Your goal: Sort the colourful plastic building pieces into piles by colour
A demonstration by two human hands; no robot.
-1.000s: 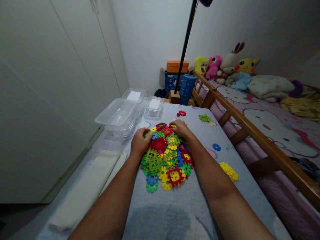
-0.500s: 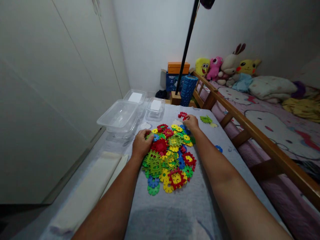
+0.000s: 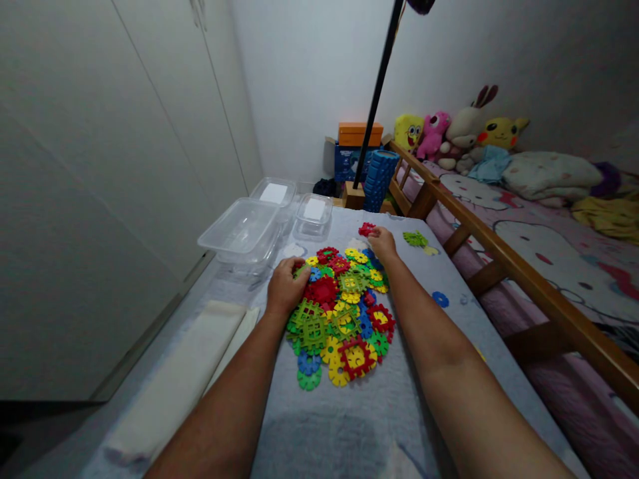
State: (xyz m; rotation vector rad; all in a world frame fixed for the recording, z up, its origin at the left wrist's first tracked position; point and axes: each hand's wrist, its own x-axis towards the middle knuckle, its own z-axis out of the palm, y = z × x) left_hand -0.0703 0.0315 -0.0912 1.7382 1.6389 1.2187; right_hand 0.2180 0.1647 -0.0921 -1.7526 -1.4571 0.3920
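A heap of flat plastic interlocking pieces in red, yellow, green and blue lies on the cloth-covered table; some are notched discs, others square frames. My left hand rests against the heap's left edge, with thumb and fingers apart and touching green pieces there. Beyond the heap's far right side, my right hand has its fingertips closed at a small group of red pieces. How many of these it grips is hidden. Green pieces and a blue disc lie apart on the right.
Clear plastic boxes stand at the far left: a large one, another behind it and a smaller one. A folded white cloth lies at the left. Along the right runs a wooden bed rail; a black pole rises behind the table.
The view has shifted slightly. My right hand stays by the red pieces, which now sit closer together at its fingertips. My left hand keeps its place at the heap.
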